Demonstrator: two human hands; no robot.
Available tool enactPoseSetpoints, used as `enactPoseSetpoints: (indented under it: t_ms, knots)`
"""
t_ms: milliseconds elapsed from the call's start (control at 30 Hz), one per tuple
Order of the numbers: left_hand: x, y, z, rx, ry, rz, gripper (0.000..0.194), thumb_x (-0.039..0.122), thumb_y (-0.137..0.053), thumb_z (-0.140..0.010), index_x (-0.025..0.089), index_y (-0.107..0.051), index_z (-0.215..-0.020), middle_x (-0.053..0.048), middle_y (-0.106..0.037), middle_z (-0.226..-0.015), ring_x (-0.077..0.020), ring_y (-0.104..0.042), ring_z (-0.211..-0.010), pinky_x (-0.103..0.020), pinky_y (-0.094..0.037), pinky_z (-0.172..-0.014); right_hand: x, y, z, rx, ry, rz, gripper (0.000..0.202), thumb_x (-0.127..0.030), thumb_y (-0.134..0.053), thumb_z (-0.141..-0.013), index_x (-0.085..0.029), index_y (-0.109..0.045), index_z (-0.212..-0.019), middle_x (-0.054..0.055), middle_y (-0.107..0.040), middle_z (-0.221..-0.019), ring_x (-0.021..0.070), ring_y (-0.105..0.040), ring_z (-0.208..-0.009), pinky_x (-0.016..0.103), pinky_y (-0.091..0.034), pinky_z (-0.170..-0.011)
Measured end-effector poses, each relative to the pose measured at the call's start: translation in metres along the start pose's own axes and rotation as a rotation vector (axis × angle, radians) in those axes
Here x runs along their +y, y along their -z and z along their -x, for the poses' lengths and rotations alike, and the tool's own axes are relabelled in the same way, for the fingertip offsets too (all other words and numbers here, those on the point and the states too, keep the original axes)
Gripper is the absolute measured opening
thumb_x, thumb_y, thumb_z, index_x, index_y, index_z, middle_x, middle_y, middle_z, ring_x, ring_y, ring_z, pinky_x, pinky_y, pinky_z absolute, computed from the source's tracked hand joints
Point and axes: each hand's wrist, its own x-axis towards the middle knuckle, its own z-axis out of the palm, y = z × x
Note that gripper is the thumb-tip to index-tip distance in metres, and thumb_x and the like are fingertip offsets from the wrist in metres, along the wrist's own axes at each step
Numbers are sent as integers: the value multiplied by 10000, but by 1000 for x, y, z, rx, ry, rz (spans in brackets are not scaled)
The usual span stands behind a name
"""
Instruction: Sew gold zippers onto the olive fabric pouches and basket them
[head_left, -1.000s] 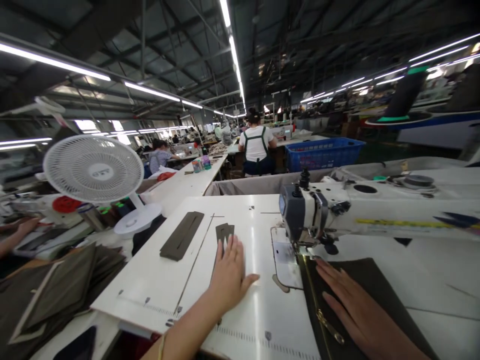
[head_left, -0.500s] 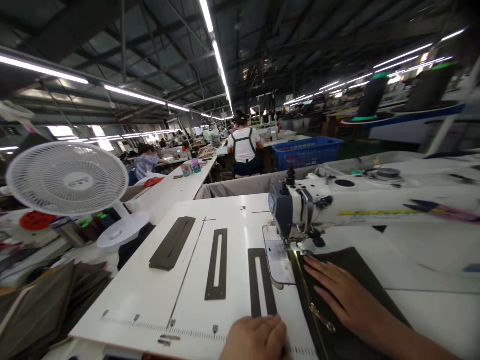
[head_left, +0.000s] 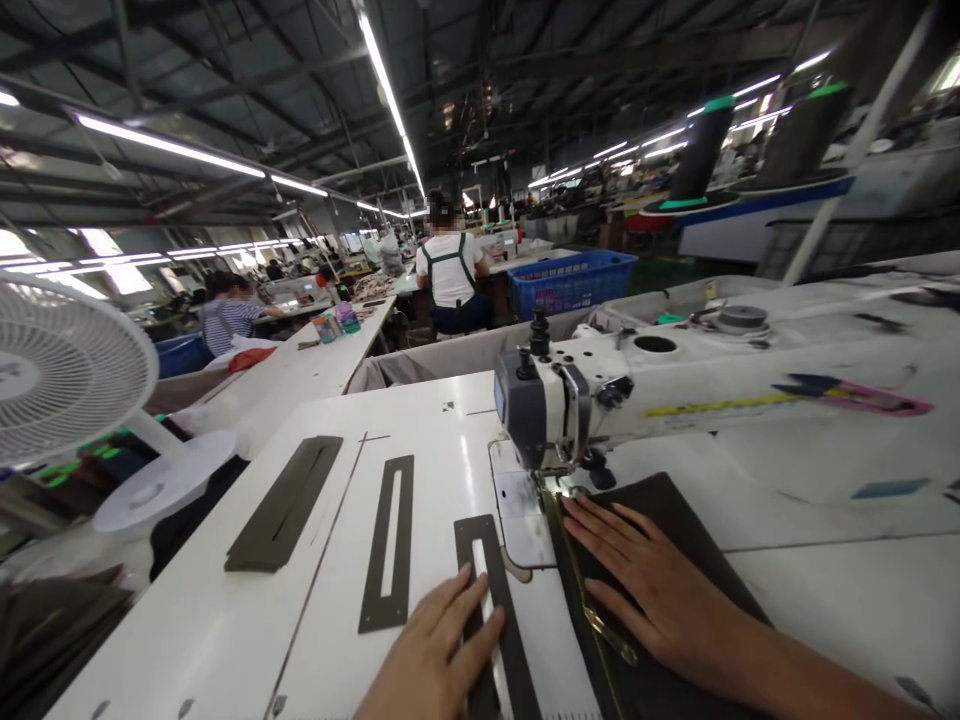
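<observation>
My right hand [head_left: 652, 580] lies flat, fingers stretched out, on a dark olive fabric panel [head_left: 660, 497]. A gold zipper [head_left: 576, 570] runs along the panel's left edge, its pull hanging near my thumb. The panel's far end sits at the needle area of a sewing machine [head_left: 536, 415]. My left hand [head_left: 442, 645] has its fingers apart and rests on a slotted olive strip [head_left: 517, 665], partly covering it. Farther left lies a second slotted strip [head_left: 386, 545], beside a stack of olive pieces [head_left: 289, 510].
A white fan [head_left: 161, 470] stands at the left. Pink-handled snips [head_left: 862, 393] and a yellow tape measure [head_left: 712, 405] lie along the machine arm. Beyond the worktable [head_left: 322, 600] are a blue basket [head_left: 574, 283], a seated person [head_left: 450, 270] and large thread cones [head_left: 701, 150].
My left hand has gone from curled at the strip's near end to spread fingers on top of it. The view has swung right; my right hand stays flat on the panel.
</observation>
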Motion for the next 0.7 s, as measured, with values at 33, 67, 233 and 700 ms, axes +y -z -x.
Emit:
enactPoseSetpoints:
  t_ms: [33, 67, 233, 700]
  knots:
    - [-4, -1, -4, -15, 64, 38, 435, 210, -436, -894, 156, -416, -1325, -166, -479, -1299, -284, -447, -1207, -427, -488, -909, 0, -1, 1, 3, -1, 4, 497, -325, -398, -921, -181, -315, -1389, 85, -336, -1423, 214, -292, -1314, 457, -299, -1039]
    - [-7, 0, -7, -33, 141, 58, 428, 135, -397, -883, 164, -440, -1308, -156, -497, -1281, -262, -473, -1185, -423, -489, -911, -1, -3, 2, 6, -1, 13, 492, -315, -395, -922, -177, -318, -1387, 82, -335, -1424, 210, -292, -1314, 453, -302, -1039]
    - [-14, 12, -22, -8, 292, 76, 520, 3, -321, -836, 215, -466, -1289, -126, -498, -1300, -261, -468, -1206, -472, -489, -899, -15, -5, 11, 53, 10, 62, 528, -281, -402, -915, -162, -258, -1409, 69, -313, -1436, 200, -282, -1318, 441, -312, -1043]
    - [39, -15, -90, -114, 158, 65, 335, 76, -442, -879, 65, -499, -1209, -183, -551, -1211, -262, -551, -1096, -408, -494, -919, -23, -3, 15, 97, 47, 50, 608, -121, -428, -825, -157, -264, -1410, 91, -363, -1411, 210, -281, -1317, 437, -301, -1055]
